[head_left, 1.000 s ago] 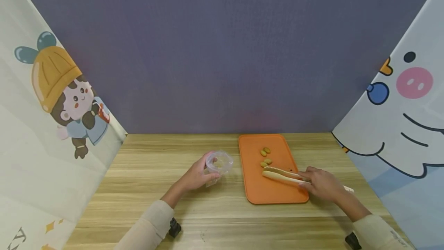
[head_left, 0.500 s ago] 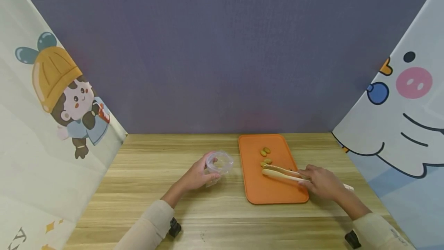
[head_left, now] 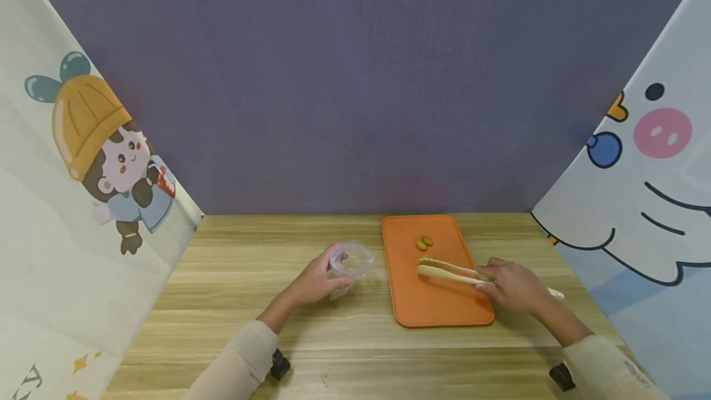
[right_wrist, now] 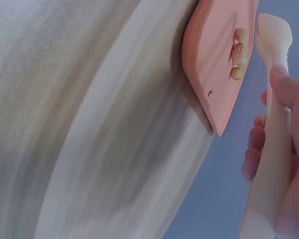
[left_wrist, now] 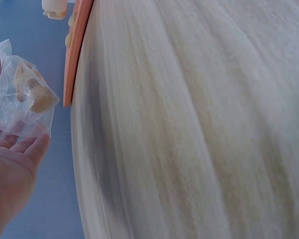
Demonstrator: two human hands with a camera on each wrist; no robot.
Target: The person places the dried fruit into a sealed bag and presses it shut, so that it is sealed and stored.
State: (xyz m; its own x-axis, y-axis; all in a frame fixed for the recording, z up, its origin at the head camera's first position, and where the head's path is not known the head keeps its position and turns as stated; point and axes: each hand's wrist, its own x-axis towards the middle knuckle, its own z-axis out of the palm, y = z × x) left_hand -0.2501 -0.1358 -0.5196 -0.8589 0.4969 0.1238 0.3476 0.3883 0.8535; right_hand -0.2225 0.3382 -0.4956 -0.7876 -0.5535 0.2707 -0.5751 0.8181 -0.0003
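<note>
My left hand (head_left: 316, 279) holds a clear plastic bag (head_left: 362, 259) by its side, its round mouth spread upward. Inside it, the left wrist view shows rounded brown nut-like pieces (left_wrist: 41, 98). My right hand (head_left: 513, 286) grips cream-coloured tongs (head_left: 444, 274), which slant over the orange tray (head_left: 433, 315). Their tips lie where the nearer pieces were seen, largely covering them in the head view. Two small oval tan pieces (head_left: 422, 245) show farther back on the tray. In the right wrist view, several pieces (right_wrist: 239, 54) sit in a row near the tongs' head (right_wrist: 274, 32).
A wood-grain table (head_left: 250, 301) carries the tray right of centre, with the bag left of it. A dark grey panel (head_left: 355, 91) rises behind. Printed side panels (head_left: 655, 202) flank the table. Black devices (head_left: 279, 364) sit at both wrists.
My right hand has shifted slightly away from me with the tongs, whose tips now overlap the nearer pieces. My left hand and the bag have stayed put.
</note>
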